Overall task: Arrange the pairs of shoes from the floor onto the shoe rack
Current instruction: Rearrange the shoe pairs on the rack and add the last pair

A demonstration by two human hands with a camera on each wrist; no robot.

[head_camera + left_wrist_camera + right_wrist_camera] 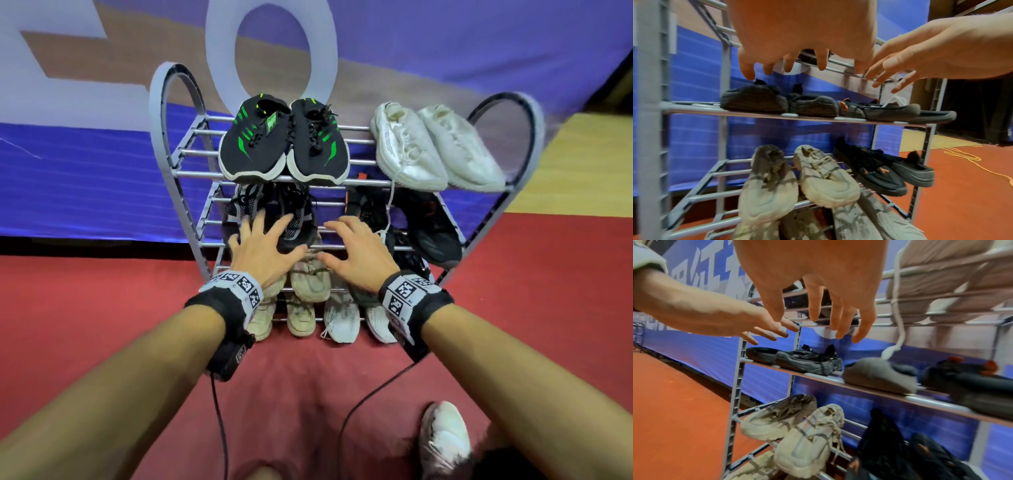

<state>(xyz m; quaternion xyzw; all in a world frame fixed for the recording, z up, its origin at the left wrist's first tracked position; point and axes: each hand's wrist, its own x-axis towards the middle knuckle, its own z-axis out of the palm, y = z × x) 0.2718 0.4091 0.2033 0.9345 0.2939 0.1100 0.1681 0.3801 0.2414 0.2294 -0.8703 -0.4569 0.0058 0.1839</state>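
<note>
Shoe rack [191, 192] looks full, four tiers of paired shoes, none loose on the red floor [102, 308] in these views; judgement: only a final tidy is left, so nudge toes level and tuck the white lace [388, 202] hanging from the white sneakers [435, 150]; dark mesh pair [274, 212] sits on second tier under black-green sneakers [284, 144]; left hand [265, 250] and right hand [359, 250] hover palm-down before that tier, fingers [823, 60] spread, holding nothing; contact with the dark pair unclear.
</note>
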